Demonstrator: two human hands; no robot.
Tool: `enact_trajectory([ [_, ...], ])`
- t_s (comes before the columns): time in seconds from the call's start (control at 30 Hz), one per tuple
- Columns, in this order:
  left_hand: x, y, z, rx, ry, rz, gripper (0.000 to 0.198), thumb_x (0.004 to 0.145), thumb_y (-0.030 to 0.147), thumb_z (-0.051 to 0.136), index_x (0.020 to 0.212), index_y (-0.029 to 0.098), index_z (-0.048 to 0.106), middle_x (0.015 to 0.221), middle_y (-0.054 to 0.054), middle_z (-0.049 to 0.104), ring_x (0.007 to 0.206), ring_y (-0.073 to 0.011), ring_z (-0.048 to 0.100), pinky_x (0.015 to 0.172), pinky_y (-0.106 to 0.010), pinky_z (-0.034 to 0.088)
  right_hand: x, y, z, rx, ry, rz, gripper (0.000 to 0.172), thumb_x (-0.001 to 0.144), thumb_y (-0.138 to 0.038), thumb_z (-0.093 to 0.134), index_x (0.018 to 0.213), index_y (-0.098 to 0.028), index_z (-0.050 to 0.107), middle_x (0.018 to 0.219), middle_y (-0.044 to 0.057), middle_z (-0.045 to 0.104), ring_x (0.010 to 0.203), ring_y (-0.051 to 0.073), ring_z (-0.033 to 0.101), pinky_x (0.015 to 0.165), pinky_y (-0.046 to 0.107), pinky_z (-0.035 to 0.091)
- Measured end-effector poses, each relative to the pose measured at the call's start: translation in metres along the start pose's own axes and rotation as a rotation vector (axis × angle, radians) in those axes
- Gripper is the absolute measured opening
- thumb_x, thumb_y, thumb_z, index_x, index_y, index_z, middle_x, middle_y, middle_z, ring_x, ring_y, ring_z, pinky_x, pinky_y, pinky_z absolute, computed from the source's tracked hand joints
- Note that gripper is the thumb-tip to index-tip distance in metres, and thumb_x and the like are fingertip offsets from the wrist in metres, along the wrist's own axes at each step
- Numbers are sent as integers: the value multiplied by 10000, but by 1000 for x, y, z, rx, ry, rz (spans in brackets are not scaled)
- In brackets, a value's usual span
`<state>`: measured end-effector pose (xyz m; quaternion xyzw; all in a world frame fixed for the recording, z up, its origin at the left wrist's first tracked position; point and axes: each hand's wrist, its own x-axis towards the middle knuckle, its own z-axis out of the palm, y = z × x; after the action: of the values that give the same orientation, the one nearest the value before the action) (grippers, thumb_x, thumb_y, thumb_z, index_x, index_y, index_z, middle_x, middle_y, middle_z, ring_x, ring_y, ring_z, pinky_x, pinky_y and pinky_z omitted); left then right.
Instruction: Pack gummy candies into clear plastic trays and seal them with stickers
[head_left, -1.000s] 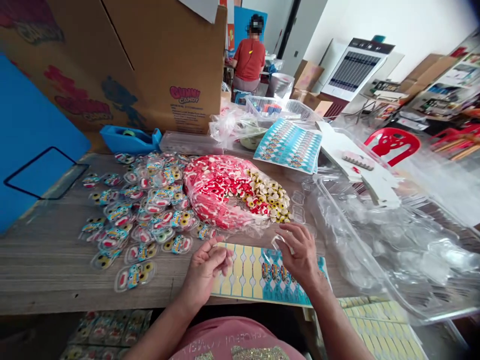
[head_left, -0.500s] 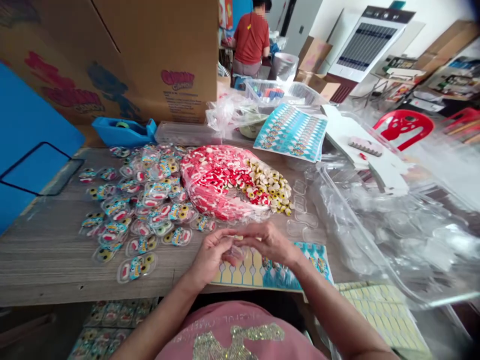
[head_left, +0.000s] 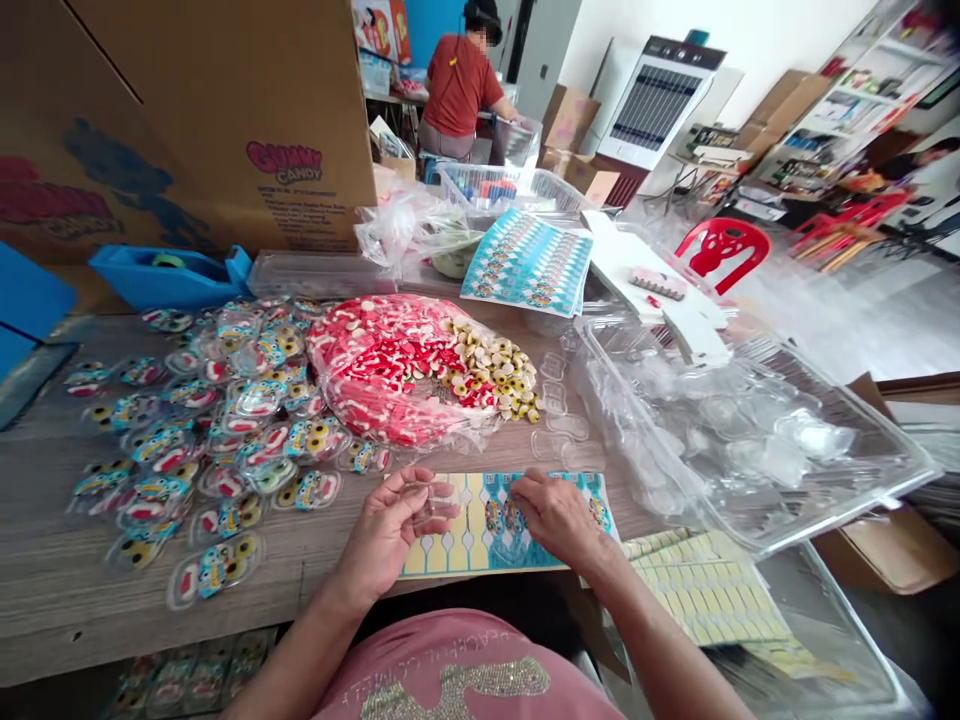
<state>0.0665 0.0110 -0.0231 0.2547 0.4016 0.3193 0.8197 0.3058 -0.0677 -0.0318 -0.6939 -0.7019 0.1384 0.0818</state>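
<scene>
Between the thumb and fingers of my left hand (head_left: 390, 525) is a small clear plastic case (head_left: 436, 508), tilted above the table's front part. My right hand (head_left: 555, 512) rests on the sticker sheet (head_left: 469, 540), fingertips pinched at its blue labels; what they grip, if anything, is hidden. The sheet's left part is bare yellow backing, its right part still carries blue stickers. Beyond my hands lies an open plastic bag (head_left: 360, 410) of red-and-white gummy candies, with yellow eye-shaped candies (head_left: 502, 370) at its right side. Filled, labelled cases (head_left: 217, 570) are piled at the left.
A clear bin (head_left: 720, 500) of empty cases stands at right. Open clear shells (head_left: 553, 400) lie beside the candies. Behind are a blue tape dispenser (head_left: 161, 280), a cardboard box (head_left: 247, 90) and stacked sticker sheets (head_left: 532, 262). A person in a red shirt (head_left: 455, 85) works farther back.
My hands were together around the clear case; now they are apart. The right has moved onto the blue stickers, while the left keeps the case. The view has turned to the right.
</scene>
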Motion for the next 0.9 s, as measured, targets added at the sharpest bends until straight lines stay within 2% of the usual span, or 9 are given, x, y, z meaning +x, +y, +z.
enact_trajectory([
  [0.17,-11,3,-11,-43,98,33,263,784,134,695,997,161,542,938,-134,777,785,-262,765,643,-300,601,36,18,-11,26,192,144,224,876,-178,519,922,-202,737,880,53,729,791,178,673,695,255,425],
  [0.33,-17,5,-16,-99,129,49,280,824,121,643,1085,157,548,977,-147,771,818,-264,764,702,-324,604,70,27,-32,-116,275,236,261,927,-300,507,1009,-239,746,1034,50,725,843,190,670,655,263,402],
  [0.47,-12,10,-8,-142,94,66,361,824,118,637,1176,136,562,1015,-154,762,853,-270,760,761,-345,602,98,25,-41,-201,253,271,274,932,-302,498,1026,-243,748,1041,58,730,877,189,667,665,258,399],
  [0.63,5,15,6,-165,12,39,316,841,149,640,1154,112,625,1047,-155,753,890,-273,753,802,-366,598,123,19,-39,-289,192,275,288,926,-377,512,1053,-238,730,1064,82,733,878,201,667,647,259,391],
  [0.77,20,16,14,-231,-36,-2,249,885,218,630,1111,116,645,1029,-161,755,898,-280,751,812,-390,595,129,20,-35,-312,158,276,250,898,-299,518,977,-214,739,991,92,746,830,208,671,621,264,371],
  [0.9,27,16,17,-304,-34,-54,250,916,280,619,1092,105,648,1037,-181,749,905,-283,749,823,-401,589,127,23,-31,-234,218,244,272,884,-238,495,999,-217,741,976,79,749,846,207,666,643,265,386],
])
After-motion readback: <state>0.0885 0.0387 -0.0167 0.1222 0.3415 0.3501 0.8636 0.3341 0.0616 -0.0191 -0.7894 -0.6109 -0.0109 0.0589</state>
